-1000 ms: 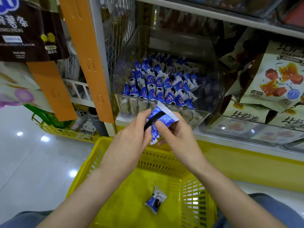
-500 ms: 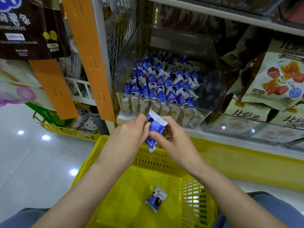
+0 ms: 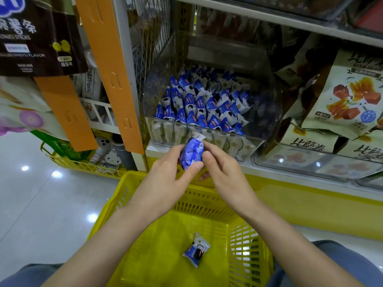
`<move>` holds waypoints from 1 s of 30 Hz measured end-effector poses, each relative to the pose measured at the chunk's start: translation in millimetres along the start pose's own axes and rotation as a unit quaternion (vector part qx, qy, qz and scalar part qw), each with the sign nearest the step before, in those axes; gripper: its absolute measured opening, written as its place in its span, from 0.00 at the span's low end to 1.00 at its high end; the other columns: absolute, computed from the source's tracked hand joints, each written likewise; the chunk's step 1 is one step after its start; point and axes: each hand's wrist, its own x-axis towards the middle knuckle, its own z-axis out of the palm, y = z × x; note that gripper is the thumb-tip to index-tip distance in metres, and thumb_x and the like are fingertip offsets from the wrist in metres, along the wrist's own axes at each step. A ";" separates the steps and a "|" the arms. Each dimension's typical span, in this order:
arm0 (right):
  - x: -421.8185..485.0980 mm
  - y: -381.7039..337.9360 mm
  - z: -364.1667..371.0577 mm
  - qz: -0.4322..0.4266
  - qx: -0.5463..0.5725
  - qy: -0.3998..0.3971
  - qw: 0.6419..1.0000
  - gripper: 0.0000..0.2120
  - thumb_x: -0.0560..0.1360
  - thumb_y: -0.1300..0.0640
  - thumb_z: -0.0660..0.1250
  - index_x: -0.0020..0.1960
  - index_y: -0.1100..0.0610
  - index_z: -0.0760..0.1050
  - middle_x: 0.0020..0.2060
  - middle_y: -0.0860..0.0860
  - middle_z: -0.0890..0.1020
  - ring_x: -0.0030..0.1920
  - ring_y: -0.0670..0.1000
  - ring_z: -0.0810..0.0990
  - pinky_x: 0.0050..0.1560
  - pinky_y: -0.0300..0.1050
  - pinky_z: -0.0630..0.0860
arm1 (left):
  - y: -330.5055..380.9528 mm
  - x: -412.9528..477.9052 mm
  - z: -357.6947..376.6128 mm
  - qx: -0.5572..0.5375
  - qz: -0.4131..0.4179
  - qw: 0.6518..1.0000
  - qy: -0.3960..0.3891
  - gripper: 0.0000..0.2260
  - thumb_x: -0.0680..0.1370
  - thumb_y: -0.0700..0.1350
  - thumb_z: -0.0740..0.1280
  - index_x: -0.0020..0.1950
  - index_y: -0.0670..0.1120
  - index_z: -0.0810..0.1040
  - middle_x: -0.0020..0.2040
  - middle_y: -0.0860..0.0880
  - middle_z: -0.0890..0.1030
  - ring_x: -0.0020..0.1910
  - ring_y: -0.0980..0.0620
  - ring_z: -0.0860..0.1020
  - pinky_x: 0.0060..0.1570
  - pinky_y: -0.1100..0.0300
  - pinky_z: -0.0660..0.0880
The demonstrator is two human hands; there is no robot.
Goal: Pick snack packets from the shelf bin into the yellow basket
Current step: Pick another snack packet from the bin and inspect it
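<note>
A clear shelf bin (image 3: pixel 209 139) holds several blue-and-white snack packets (image 3: pixel 204 106). In front of its lower edge, my left hand (image 3: pixel 165 181) grips a blue packet (image 3: pixel 191 155) between thumb and fingers. My right hand (image 3: pixel 226 175) touches the same packet from the right with its fingertips, over the far rim of the yellow basket (image 3: pixel 124 195). One more packet (image 3: pixel 196 253) lies on the basket floor.
Large beige snack bags (image 3: pixel 339 104) fill the bin to the right. An orange hanging strip (image 3: pixel 109 73) and a dark bag (image 3: pixel 35 36) hang at the left. A low yellow rack (image 3: pixel 83 166) stands on the shiny floor at the left.
The packet has come down from in front of the bin's wall toward the basket rim. It now sits bunched in my left hand, and my right fingers have loosened on it.
</note>
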 end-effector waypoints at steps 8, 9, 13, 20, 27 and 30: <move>5.8 -8.0 -3.2 0.012 0.033 0.060 0.998 0.10 0.77 0.58 0.62 0.55 0.46 0.69 0.43 0.46 0.78 0.38 0.44 0.76 0.33 0.35 0.73 | 3.8 4.7 -1.2 -0.151 -0.021 0.985 -0.078 0.15 0.77 0.42 0.65 0.61 0.56 0.70 0.52 0.53 0.81 0.50 0.56 0.79 0.54 0.56 0.76; 7.4 -9.9 -6.2 0.009 0.018 0.064 0.998 0.07 0.77 0.57 0.62 0.51 0.46 0.72 0.39 0.45 0.78 0.36 0.43 0.75 0.33 0.36 0.73 | 4.1 4.6 -2.7 -0.175 -0.017 0.978 -0.115 0.16 0.77 0.40 0.64 0.62 0.55 0.70 0.55 0.54 0.80 0.53 0.58 0.78 0.55 0.58 0.75; 8.5 -13.7 -12.1 0.021 0.043 0.079 0.996 0.07 0.76 0.56 0.64 0.41 0.55 0.78 0.33 0.49 0.79 0.34 0.43 0.74 0.33 0.35 0.73 | 3.5 6.1 -6.6 -0.222 -0.013 0.954 -0.199 0.18 0.77 0.38 0.63 0.62 0.56 0.69 0.61 0.61 0.75 0.61 0.65 0.72 0.60 0.68 0.69; 7.6 -10.8 -12.0 0.005 0.055 0.151 0.987 0.15 0.75 0.55 0.65 0.42 0.68 0.76 0.32 0.58 0.79 0.29 0.45 0.75 0.28 0.35 0.74 | 9.0 10.5 -8.0 -0.224 -0.038 0.966 -0.125 0.14 0.76 0.33 0.64 0.60 0.44 0.73 0.58 0.49 0.80 0.58 0.56 0.77 0.60 0.59 0.72; 5.8 -15.8 -7.5 -0.045 0.072 0.044 0.995 0.09 0.69 0.51 0.65 0.49 0.49 0.77 0.41 0.41 0.83 0.42 0.38 0.79 0.44 0.30 0.74 | 17.0 11.0 -12.1 -0.380 -0.069 0.921 -0.058 0.17 0.77 0.34 0.60 0.65 0.42 0.69 0.60 0.48 0.77 0.55 0.58 0.78 0.45 0.60 0.79; 4.4 -15.7 -3.7 -0.049 0.044 0.040 0.997 0.09 0.71 0.57 0.68 0.50 0.46 0.76 0.43 0.40 0.83 0.44 0.42 0.80 0.46 0.34 0.75 | 18.6 11.2 -11.2 -0.380 -0.068 0.922 -0.038 0.17 0.77 0.37 0.62 0.65 0.43 0.70 0.59 0.49 0.79 0.55 0.58 0.78 0.47 0.65 0.77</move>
